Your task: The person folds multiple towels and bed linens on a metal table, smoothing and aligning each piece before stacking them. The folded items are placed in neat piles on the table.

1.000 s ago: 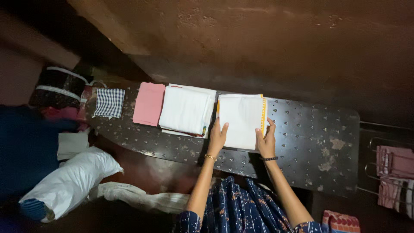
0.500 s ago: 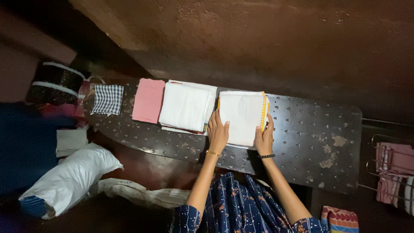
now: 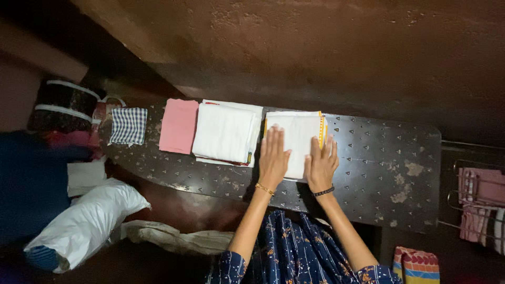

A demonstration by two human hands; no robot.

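A folded white cloth with a yellow edge (image 3: 297, 131) lies on the dark patterned table (image 3: 379, 168). Both my hands rest flat on its near part, fingers spread: my left hand (image 3: 273, 158) on the left half, my right hand (image 3: 321, 164) on the right near corner. To the left lie a stack of folded white cloths (image 3: 225, 132), a folded pink cloth (image 3: 179, 126) and a blue checked cloth (image 3: 129, 126), side by side in a row.
A white stuffed bag (image 3: 84, 221) and other bundles lie low at the left. A dark bag with white trim (image 3: 63, 105) sits past the table's left end. A rack with pink cloths (image 3: 481, 202) stands at the right. A brown wall runs behind.
Both hands have slid further up onto the white yellow-edged cloth and flattened on it. The view has shifted slightly.
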